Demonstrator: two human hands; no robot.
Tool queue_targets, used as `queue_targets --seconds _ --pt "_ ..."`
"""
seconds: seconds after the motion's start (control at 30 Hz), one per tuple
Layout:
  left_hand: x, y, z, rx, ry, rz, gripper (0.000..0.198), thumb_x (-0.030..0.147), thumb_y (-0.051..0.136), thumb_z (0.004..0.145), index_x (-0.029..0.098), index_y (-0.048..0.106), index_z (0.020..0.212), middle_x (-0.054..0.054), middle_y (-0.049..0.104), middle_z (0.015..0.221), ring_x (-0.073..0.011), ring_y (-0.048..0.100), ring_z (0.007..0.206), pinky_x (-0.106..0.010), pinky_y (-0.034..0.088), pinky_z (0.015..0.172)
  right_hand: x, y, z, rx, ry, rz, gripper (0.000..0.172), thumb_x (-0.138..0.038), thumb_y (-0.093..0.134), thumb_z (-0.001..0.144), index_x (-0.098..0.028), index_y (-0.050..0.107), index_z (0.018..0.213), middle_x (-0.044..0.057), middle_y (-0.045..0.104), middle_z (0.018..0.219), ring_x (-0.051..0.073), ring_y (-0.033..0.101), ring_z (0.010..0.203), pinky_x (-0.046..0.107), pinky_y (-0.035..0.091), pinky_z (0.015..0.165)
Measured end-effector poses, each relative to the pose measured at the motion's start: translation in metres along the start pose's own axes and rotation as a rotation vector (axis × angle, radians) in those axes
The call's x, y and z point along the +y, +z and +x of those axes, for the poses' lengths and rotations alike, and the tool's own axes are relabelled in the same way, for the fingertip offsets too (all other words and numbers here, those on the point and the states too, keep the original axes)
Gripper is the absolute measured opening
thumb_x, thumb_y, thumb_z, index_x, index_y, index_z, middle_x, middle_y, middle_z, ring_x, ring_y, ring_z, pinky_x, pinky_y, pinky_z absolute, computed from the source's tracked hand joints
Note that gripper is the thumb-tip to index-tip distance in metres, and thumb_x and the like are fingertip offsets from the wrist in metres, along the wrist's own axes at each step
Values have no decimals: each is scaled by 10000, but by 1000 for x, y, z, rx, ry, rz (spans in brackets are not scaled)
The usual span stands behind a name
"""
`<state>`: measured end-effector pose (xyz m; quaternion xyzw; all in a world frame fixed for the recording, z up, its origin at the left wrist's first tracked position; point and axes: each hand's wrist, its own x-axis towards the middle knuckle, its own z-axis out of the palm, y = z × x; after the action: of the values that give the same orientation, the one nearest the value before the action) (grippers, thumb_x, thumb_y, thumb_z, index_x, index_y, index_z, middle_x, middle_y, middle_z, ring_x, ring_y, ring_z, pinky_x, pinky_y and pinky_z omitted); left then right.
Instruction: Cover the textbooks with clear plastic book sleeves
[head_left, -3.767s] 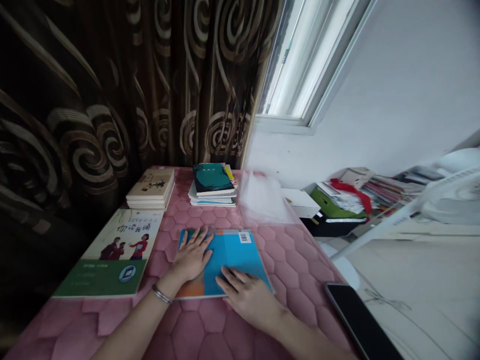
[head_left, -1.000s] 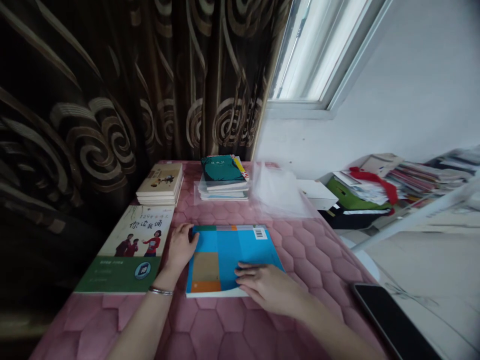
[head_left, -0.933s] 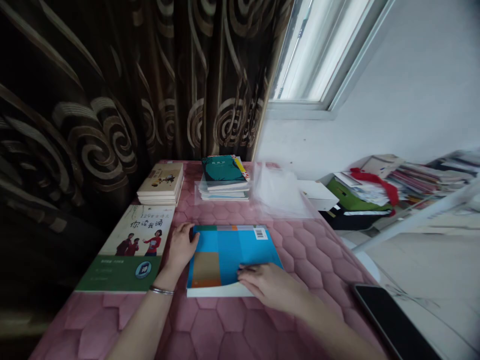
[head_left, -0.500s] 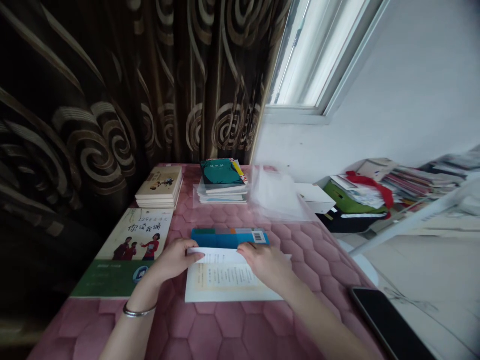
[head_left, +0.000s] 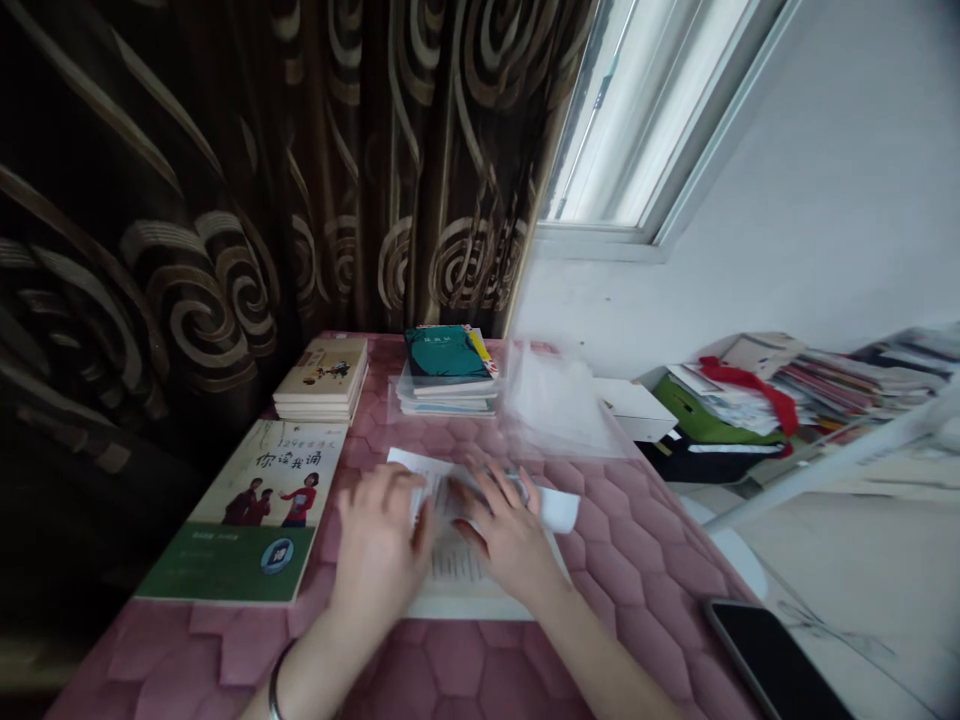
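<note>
An open book (head_left: 457, 600) with printed pages lies on the pink tabletop. My left hand (head_left: 382, 535), blurred by motion, is over the left part of its pages with fingers apart and holding nothing. Over the middle and right of the pages, my right hand (head_left: 514, 535) has its fingers spread. Whether its fingertips press on the paper is hard to tell. A white page or flap sticks out beyond the right hand. To the left lies a large book (head_left: 262, 470) with a green lower cover and drawn figures.
Behind the open book stand a stack of tan books (head_left: 322, 375) and a pile topped by a teal book (head_left: 448, 355). Clear plastic sheets (head_left: 559, 405) and a white box (head_left: 637, 410) are back right. A phone (head_left: 772, 655) lies front right.
Both hands have let go of the page edge they pinched and spread over the book. The page has swung away from me, and the blue cover strip is now out of sight. The view shifted slightly.
</note>
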<state>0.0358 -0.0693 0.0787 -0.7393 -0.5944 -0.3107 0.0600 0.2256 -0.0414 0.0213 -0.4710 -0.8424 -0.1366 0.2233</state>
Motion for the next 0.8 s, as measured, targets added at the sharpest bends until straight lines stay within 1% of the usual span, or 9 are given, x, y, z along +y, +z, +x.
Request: queue_targets --seconds 0.1,0.13,0.2,0.27,0.37,0.43,0.57,0.67,0.8 --pt "30 5 -23 -448 249 48 205 331 585 858 218 666 1008 -117 675 1028 -283 634 945 -430 537 792 6 3 -2 12 64 -44 441 -305 464 955 -308 468 1396 76 407 1504 312 316 1383 586 169 1096" --pt "35 11 -32 -539 283 87 274 326 629 836 192 656 1072 -129 669 1080 -304 623 1014 -444 544 811 8 4 -3 20 90 -62 439 -305 459 959 -314 465 1398 69 399 1510 311 320 1380 584 172 1094" --pt "34 27 -46 -629 343 148 487 311 701 793 158 585 1241 -160 596 1280 -346 549 1187 -493 526 903 10 5 -4 38 133 -89 434 -329 457 961 -314 470 1394 63 400 1510 310 335 1369 579 174 1093" --pt "27 42 -55 -658 353 197 634 323 744 761 150 521 1329 -177 530 1372 -364 499 1255 -519 500 960 11 5 -5 48 150 -95 434 -352 462 958 -313 478 1389 65 413 1502 309 347 1359 572 174 1094" --pt "16 53 -56 -676 366 249 693 353 757 748 126 506 1352 -216 548 1341 -375 523 1233 -501 532 922 12 5 -5 59 143 -90 434 -351 462 957 -315 479 1389 69 414 1501 309 343 1359 568 166 1097" --pt "14 55 -54 -691 419 279 632 333 716 789 90 519 1338 -254 561 1310 -392 540 1211 -493 555 877 11 5 -5 58 139 -88 432 -350 458 959 -317 478 1389 68 405 1507 308 329 1370 570 162 1096" --pt "20 58 -53 -701 525 343 463 185 551 877 34 531 1314 -329 521 1317 -448 537 1196 -527 570 791 9 0 0 50 120 -75 416 -357 451 963 -321 489 1376 60 392 1515 304 324 1376 575 162 1094" --pt "26 58 -53 -692 567 369 457 121 500 865 10 527 1308 -371 512 1289 -472 555 1160 -562 565 744 8 -7 7 18 95 -59 418 -310 448 961 -313 491 1377 62 384 1520 305 346 1362 576 163 1096" --pt "26 50 -64 -715 644 402 454 119 476 864 -10 527 1296 -380 544 1237 -461 604 1094 -517 579 686 9 -18 16 -97 139 4 419 -314 453 956 -279 508 1370 87 424 1492 305 409 1318 569 205 1087"
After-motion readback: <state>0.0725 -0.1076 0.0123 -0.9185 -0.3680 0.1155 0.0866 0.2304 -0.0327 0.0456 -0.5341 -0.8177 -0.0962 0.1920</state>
